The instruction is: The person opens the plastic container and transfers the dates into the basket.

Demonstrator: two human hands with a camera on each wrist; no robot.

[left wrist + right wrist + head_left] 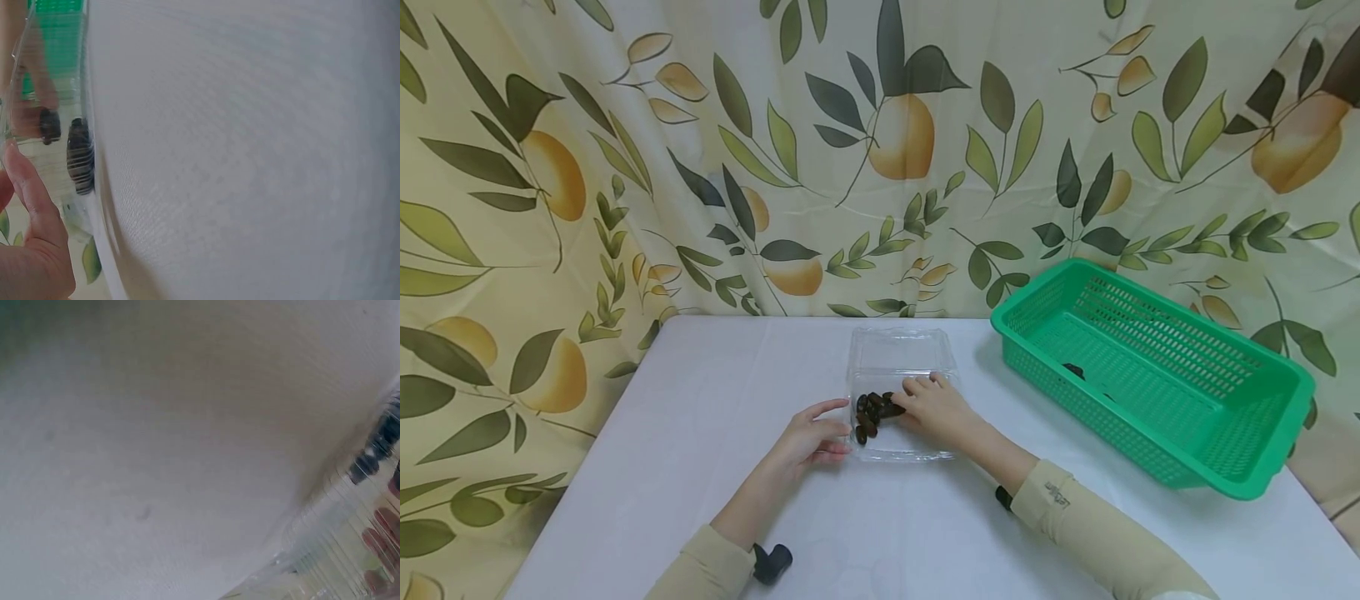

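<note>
A clear plastic clamshell box (917, 448) lies on the table with its lid (898, 352) folded back. Dark brown dates (867, 417) are gathered in the left part of its base; some show through the ribbed wall in the left wrist view. My right hand (938, 408) reaches over the box from the right and pinches a date (50, 127) inside it. At the box's left side, my left hand (811, 437) has its fingers loosely spread, with fingertips touching the wall. In the right wrist view, several fingers and dark dates (364, 466) appear through the plastic.
A green slotted basket (1150, 454) stands at an angle on the right of the table, with a few dark pieces (1073, 371) in it. White cloth (722, 375) covers the table. Behind it hangs a fruit-patterned curtain (865, 225).
</note>
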